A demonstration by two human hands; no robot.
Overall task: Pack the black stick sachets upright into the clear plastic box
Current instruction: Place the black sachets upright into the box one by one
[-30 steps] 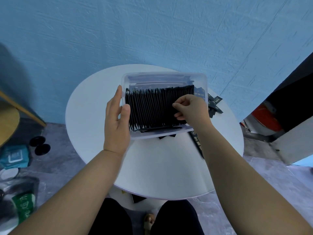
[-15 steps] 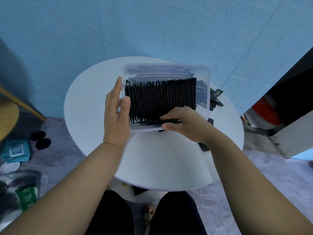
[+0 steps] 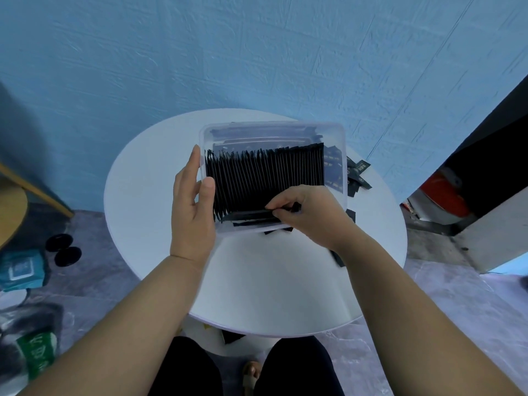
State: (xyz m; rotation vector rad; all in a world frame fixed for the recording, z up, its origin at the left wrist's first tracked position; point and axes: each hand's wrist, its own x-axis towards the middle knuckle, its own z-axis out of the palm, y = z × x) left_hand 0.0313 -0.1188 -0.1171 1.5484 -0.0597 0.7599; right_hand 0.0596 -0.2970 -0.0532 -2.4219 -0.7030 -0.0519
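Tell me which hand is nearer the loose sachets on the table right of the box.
Right. The right hand pinches a sachet at the near edge of the clear plastic box, close to the loose sachets; the left hand grips its left wall.

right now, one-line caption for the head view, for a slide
Left hand holds the clear plastic box while right hand pinches a black sachet along its near wall.
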